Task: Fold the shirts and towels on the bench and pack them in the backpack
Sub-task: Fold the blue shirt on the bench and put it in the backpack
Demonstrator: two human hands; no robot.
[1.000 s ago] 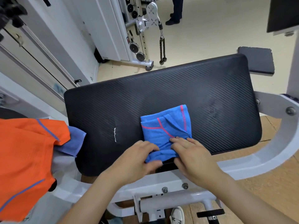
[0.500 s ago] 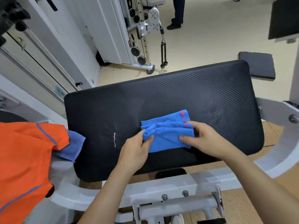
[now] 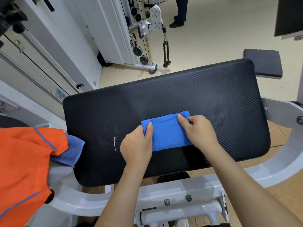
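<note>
Between left hand [image 3: 137,145] and right hand [image 3: 200,131], on the bench [image 3: 164,99]: blue shirt [image 3: 167,133], folded over once more, narrower than half a second ago. Both ends pinched, thumbs on top. Likely ready for packing; beyond left hand, orange shirt [image 3: 24,161] and towel [image 3: 72,149] waiting.

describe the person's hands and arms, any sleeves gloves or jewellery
No gloves, rings or watch show on the left hand or the right hand. The left forearm and right forearm are bare to the frame's edge, with no sleeve in view.
</note>
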